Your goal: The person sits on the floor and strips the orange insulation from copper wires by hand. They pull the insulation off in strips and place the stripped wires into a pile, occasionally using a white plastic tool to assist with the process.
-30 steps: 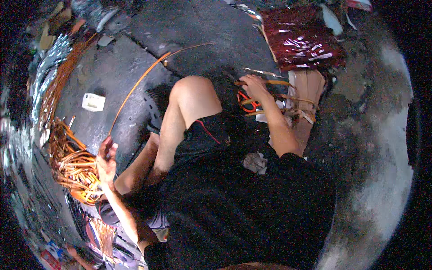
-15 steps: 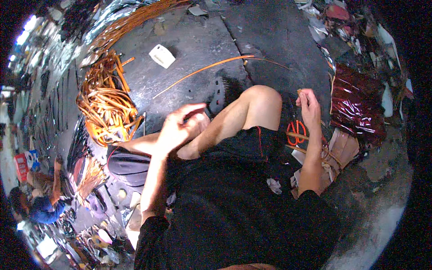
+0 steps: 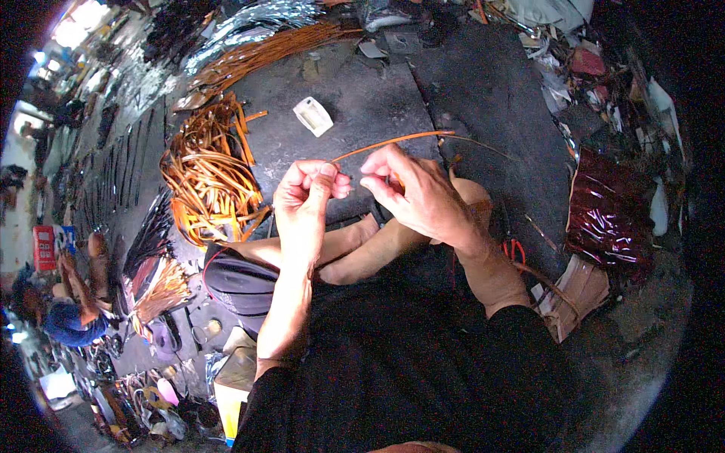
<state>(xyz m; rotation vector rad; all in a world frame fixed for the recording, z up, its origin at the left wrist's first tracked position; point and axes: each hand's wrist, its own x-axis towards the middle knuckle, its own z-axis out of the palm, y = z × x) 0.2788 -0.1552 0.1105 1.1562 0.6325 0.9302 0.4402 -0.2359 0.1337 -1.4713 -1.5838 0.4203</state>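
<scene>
In front of my crossed legs, my left hand [image 3: 303, 195] is raised with thumb and fingertips pinched together. What lies between them is too small to make out. Just right of it, my right hand [image 3: 424, 198] is half curled, thumb and forefinger apart, with nothing visible between them. Behind both hands a thin orange-brown strip [image 3: 400, 139] runs in a shallow curve over the dark floor; its left end passes out of sight behind my left hand. A tangled heap of orange-brown strips [image 3: 215, 170] lies to the left.
Beyond my hands sits a small white tray [image 3: 325, 124]. Red-handled scissors [image 3: 516, 251] lie beside my right knee. A shiny dark red sheet [image 3: 610, 215] and brown cardboard pieces [image 3: 578, 291] are at the right. At far left another person [image 3: 75, 321] sits among piled materials.
My right hand has come left from beside my knee to near my left hand, its fingers parting. My left hand has closed from loosely curled into a pinch. The whole view has shifted.
</scene>
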